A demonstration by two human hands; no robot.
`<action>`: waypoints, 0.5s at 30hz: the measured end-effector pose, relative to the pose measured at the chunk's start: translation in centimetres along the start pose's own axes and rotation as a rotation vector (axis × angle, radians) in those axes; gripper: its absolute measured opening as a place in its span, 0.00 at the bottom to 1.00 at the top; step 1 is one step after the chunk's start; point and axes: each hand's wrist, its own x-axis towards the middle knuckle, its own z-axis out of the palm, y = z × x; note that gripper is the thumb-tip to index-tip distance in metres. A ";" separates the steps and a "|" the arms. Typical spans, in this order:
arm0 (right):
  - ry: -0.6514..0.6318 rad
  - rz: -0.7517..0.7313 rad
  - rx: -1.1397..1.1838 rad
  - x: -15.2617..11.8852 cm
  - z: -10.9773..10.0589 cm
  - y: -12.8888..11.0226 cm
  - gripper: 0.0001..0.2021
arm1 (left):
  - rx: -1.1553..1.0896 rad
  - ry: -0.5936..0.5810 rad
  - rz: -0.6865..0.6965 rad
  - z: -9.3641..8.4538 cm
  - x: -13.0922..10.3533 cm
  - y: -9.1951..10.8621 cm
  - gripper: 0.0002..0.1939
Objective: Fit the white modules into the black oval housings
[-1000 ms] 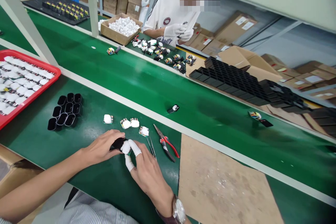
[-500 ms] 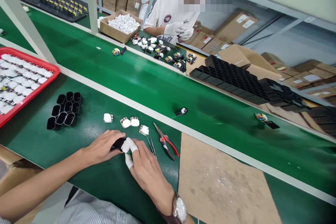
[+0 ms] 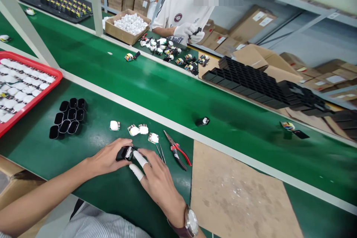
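My left hand (image 3: 110,156) grips a black housing (image 3: 122,154) with a white-topped part (image 3: 129,153) sitting inside its open end. Beside that end is my right hand (image 3: 156,173), its thumb and index finger in white finger cots and spread apart, the index fingertip close to the housing's edge. Several white-topped circuit boards (image 3: 114,125) lie just beyond my hands. Tweezers (image 3: 161,154) and red-handled pliers (image 3: 177,149) rest to their right. On the left stands a cluster of black housings (image 3: 71,114), open ends up.
A red tray (image 3: 59,78) of white-topped parts is at the left. The green conveyor (image 3: 167,93) crosses beyond a pale rail, carrying a filled housing (image 3: 202,121) and boards. A brown board (image 3: 240,193) lies at right. Across, a person in white gloves (image 3: 192,32) handles a black piece.
The white-topped part has gone deeper into the housing, and my right thumb and index finger have come off it. Items on the conveyor have shifted right.
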 end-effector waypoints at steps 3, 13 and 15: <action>-0.019 -0.015 -0.035 0.5 0.9 -0.3 0.15 | -0.003 -0.008 0.018 -0.2 0.0 -0.1 0.30; 0.123 0.073 0.128 0.7 0.5 1.4 0.17 | 0.436 0.170 0.297 -0.3 -0.1 0.9 0.09; 0.153 0.092 0.127 0.6 0.3 1.8 0.17 | 0.435 0.182 0.309 -0.1 0.0 1.0 0.07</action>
